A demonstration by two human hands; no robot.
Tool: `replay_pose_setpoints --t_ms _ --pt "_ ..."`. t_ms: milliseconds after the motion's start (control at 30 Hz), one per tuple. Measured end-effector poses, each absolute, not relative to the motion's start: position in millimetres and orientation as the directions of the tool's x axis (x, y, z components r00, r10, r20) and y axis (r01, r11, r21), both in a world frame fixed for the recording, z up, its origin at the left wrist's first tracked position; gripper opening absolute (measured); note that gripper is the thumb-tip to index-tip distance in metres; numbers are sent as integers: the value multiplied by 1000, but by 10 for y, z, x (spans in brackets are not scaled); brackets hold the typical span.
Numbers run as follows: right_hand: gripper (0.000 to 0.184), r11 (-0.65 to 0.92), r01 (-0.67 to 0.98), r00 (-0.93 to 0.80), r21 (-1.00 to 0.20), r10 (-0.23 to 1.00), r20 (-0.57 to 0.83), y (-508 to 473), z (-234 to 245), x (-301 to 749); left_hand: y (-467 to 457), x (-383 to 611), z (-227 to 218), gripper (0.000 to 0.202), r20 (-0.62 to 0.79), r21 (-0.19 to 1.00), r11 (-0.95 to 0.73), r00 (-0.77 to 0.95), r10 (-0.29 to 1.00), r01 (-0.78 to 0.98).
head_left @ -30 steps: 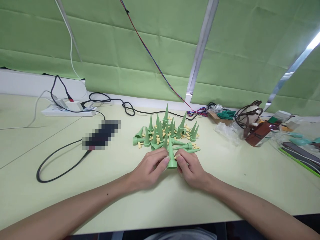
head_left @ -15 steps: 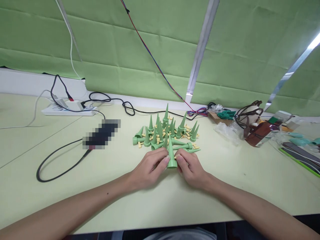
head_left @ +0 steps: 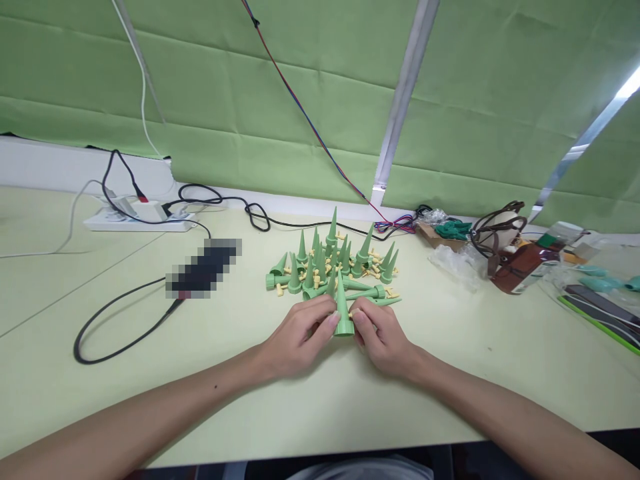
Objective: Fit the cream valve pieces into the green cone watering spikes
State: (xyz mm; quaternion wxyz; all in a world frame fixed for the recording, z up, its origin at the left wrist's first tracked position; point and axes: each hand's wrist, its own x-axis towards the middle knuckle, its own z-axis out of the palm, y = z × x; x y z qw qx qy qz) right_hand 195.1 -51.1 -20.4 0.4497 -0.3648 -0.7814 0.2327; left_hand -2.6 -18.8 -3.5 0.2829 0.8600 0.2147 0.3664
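Note:
My left hand [head_left: 305,333] is closed on a green plastic watering spike [head_left: 343,313], its thumb at the collar. The spike points up and away from me, with its wide end toward me. To its right my right hand [head_left: 383,337] is pinched shut on a small yellow valve [head_left: 351,315], mostly hidden by the fingers. The valve meets the spike's side; I cannot tell how far it sits in. Just beyond my hands stands and lies a cluster of green spikes [head_left: 295,273], with several yellow valves [head_left: 395,294] among them.
At the left a pixelated dark device [head_left: 203,270] lies on the table [head_left: 240,427], joined to a black cable. A power strip [head_left: 135,219] sits behind it. On the right are a brown bottle [head_left: 523,267], a clear plastic bag [head_left: 457,267] and a bright-green-edged item [head_left: 600,325].

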Motion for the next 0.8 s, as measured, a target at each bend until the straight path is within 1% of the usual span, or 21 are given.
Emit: replay_pose_setpoints --t_ms 800 --pt "29 624 380 -337 -683 781 526 -517 -176 1954 -183 -28 -39 39 503 651 -742 640 581 162"
